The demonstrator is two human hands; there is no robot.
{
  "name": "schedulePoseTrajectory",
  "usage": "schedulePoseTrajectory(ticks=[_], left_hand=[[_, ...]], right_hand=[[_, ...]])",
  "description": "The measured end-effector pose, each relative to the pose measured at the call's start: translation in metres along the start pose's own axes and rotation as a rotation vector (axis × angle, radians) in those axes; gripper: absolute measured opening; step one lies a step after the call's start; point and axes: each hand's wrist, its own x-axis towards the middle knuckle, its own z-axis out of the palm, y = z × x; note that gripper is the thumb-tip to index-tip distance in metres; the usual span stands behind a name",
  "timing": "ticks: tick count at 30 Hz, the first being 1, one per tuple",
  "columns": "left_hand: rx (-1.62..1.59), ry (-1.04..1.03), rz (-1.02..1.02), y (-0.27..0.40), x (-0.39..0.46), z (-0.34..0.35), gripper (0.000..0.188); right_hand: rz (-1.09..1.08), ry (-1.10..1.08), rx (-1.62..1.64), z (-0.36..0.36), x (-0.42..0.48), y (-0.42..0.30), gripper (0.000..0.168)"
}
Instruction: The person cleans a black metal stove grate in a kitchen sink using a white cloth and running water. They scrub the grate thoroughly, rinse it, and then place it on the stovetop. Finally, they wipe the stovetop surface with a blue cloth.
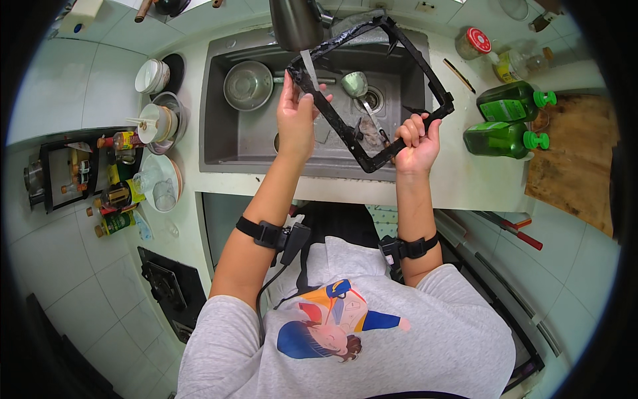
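Note:
A black, roughly square frame (339,119) is held up, tilted, over a grey sink (254,149). My right hand (417,142) grips its near right side, fingers wrapped round the bar. At the frame's left corner is my left hand (297,112), thumb and fingers about the bar. Water (310,70) runs from a metal faucet (296,22) onto that corner. Beneath, in the sink, lie a metal ladle (354,85) by the drain, a crumpled pale cloth (370,132) and, on the left, a small metal pan (248,86).
Stacked bowls (158,122) and glasses (164,194) stand on the left counter, beside bottles (119,194). On the right are two green detergent bottles (498,139), a red-lidded jar (473,42) and a wooden cutting board (573,164). A black stove (172,292) sits at lower left.

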Motion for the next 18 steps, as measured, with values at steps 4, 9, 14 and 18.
schedulePoseTrajectory(ticks=[4, 9, 14, 18], left_hand=[[0.104, 0.049, 0.055, -0.004, 0.000, -0.003, 0.053], [0.168, 0.105, 0.065, -0.009, 0.009, -0.014, 0.040], [0.182, -0.086, -0.026, 0.017, 0.007, 0.018, 0.041], [0.175, 0.004, -0.125, 0.021, 0.010, 0.030, 0.034]], right_hand=[[-0.026, 0.030, -0.083, 0.002, -0.005, 0.006, 0.033], [0.011, 0.049, -0.127, -0.015, -0.003, 0.003, 0.033], [0.001, 0.257, -0.252, -0.066, 0.014, 0.005, 0.034], [-0.033, 0.455, -0.296, -0.087, 0.033, 0.027, 0.038]])
